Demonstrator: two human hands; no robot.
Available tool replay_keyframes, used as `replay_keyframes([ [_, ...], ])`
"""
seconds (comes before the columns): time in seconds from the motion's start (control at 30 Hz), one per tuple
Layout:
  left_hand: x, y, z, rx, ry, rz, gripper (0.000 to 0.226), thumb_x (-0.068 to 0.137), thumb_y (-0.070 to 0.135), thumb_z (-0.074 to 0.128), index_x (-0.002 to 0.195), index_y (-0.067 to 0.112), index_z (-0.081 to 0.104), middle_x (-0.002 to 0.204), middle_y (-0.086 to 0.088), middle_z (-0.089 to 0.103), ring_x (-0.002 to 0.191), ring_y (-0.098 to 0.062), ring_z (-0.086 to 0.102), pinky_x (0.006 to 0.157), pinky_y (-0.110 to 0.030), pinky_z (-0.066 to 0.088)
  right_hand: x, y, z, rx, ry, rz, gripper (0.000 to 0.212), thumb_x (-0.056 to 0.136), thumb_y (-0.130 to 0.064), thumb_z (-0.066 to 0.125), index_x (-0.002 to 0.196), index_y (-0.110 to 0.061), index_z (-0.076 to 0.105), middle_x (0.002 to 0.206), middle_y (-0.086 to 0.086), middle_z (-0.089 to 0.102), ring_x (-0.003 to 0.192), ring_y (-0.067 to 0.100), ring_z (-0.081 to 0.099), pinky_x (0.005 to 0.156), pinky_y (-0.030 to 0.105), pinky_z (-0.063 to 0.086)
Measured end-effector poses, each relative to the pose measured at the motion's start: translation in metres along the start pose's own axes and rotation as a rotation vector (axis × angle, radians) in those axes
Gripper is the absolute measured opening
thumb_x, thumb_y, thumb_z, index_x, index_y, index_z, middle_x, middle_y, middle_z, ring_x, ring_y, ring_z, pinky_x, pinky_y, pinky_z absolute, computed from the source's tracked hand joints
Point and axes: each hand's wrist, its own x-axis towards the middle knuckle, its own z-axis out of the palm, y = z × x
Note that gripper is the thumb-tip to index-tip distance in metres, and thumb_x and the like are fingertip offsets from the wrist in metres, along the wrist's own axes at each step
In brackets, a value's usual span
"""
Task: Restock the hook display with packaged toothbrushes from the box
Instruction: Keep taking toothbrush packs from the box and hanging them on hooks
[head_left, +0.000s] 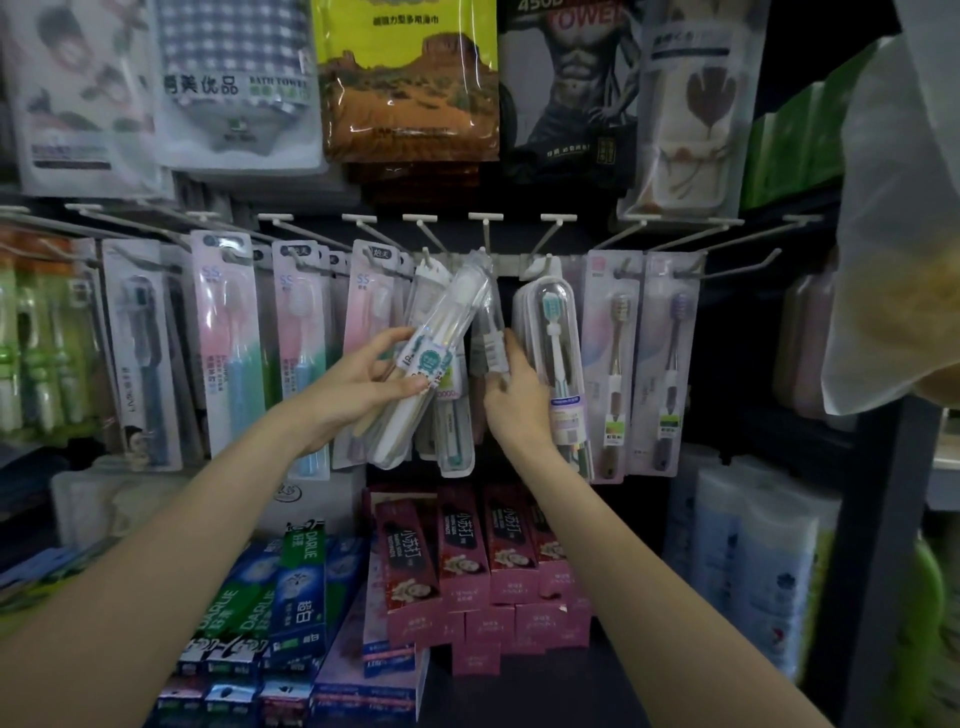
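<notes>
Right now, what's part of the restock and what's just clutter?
In play: left hand holding tilted toothbrush pack; right hand on hanging pack; hook rail.
Clutter: toothpaste boxes, bath towels, plastic bag.

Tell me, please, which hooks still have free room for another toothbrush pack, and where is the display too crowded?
The hook at far right, beside the purple-brush pack, looks bare. The dark gap between the left hand with its tilted pack and the right hand is open low down. Left of centre, packs overlap tightly.
</notes>
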Motion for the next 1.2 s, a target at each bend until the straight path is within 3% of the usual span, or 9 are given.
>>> replay_keyframes([
  [0.07, 0.0, 0.0, 0.001, -0.014, -0.003, -0.002, 0.051, 0.085, 0.008, 0.059, 0.122, 0.034, 0.036, 0.108, -0.001, 0.066, 0.102, -0.008, 0.06, 0.086, -0.019, 0.042, 0.003, 0.0, 0.002, -0.11, 0.013, -0.012, 0.056, 0.095, -0.008, 0.039, 0.147, -0.023, 0.023, 0.116, 0.013, 0.059, 0.102, 0.028, 0.057, 0.091, 0.04, 0.05],
  [0.3, 0.001, -0.001, -0.002, -0.02, 0.005, -0.005, 0.072, 0.073, 0.019, 0.064, 0.136, 0.03, 0.033, 0.109, -0.001, 0.067, 0.103, -0.012, 0.061, 0.091, -0.031, 0.044, 0.004, -0.004, 0.008, -0.2, 0.03, -0.019, 0.065, 0.091, -0.005, 0.042, 0.148, -0.027, 0.019, 0.116, 0.014, 0.055, 0.102, 0.032, 0.056, 0.086, 0.049, 0.05],
  [0.53, 0.001, 0.0, 0.001, -0.006, 0.017, -0.012, 0.063, 0.082, 0.009, 0.06, 0.136, 0.027, 0.034, 0.105, 0.001, 0.067, 0.096, -0.007, 0.062, 0.079, -0.021, 0.044, -0.003, -0.003, 0.008, -0.119, 0.025, -0.011, 0.059, 0.095, -0.009, 0.04, 0.147, -0.024, 0.018, 0.123, 0.015, 0.053, 0.106, 0.031, 0.055, 0.091, 0.048, 0.047],
  [0.7, 0.002, 0.0, -0.003, 0.002, 0.014, -0.016, 0.063, 0.082, 0.008, 0.06, 0.137, 0.026, 0.034, 0.108, 0.0, 0.066, 0.101, -0.009, 0.061, 0.083, -0.022, 0.044, -0.01, 0.0, 0.018, 0.032, 0.063, 0.057, 0.047, 0.097, -0.011, 0.04, 0.143, -0.009, 0.027, 0.128, 0.015, 0.053, 0.116, 0.027, 0.051, 0.094, 0.033, 0.041],
  [0.83, 0.003, -0.001, -0.002, -0.015, 0.003, -0.021, 0.065, 0.08, 0.011, 0.062, 0.137, 0.027, 0.034, 0.11, 0.0, 0.066, 0.103, -0.01, 0.061, 0.088, -0.025, 0.044, -0.007, 0.002, 0.015, 0.103, 0.072, 0.081, 0.044, 0.097, -0.011, 0.04, 0.141, -0.01, 0.036, 0.131, 0.011, 0.053, 0.121, 0.025, 0.049, 0.099, 0.032, 0.039],
  [0.9, 0.003, -0.003, -0.002, -0.021, -0.004, -0.018, 0.072, 0.073, 0.018, 0.064, 0.137, 0.027, 0.033, 0.109, 0.0, 0.067, 0.105, -0.012, 0.061, 0.095, -0.03, 0.042, -0.004, 0.005, 0.011, 0.066, 0.086, 0.07, 0.041, 0.096, -0.01, 0.04, 0.137, -0.011, 0.043, 0.126, 0.01, 0.057, 0.117, 0.026, 0.052, 0.094, 0.031, 0.042],
  [1.03, 0.003, -0.004, 0.001, -0.048, -0.004, -0.019, 0.077, 0.069, 0.021, 0.063, 0.138, 0.027, 0.032, 0.105, 0.0, 0.068, 0.102, -0.012, 0.062, 0.092, -0.029, 0.043, 0.003, 0.005, 0.0, -0.037, 0.086, 0.036, 0.041, 0.093, -0.007, 0.041, 0.133, -0.013, 0.048, 0.117, 0.011, 0.062, 0.106, 0.028, 0.058, 0.083, 0.027, 0.045],
  [1.2, 0.002, -0.005, 0.005, -0.06, 0.003, -0.013, 0.064, 0.083, 0.008, 0.059, 0.138, 0.025, 0.032, 0.113, -0.007, 0.065, 0.104, -0.013, 0.06, 0.085, -0.021, 0.042, 0.001, -0.002, 0.002, -0.165, 0.083, 0.003, 0.04, 0.09, -0.001, 0.042, 0.129, -0.007, 0.049, 0.107, 0.014, 0.063, 0.101, 0.03, 0.058, 0.08, 0.033, 0.048],
])
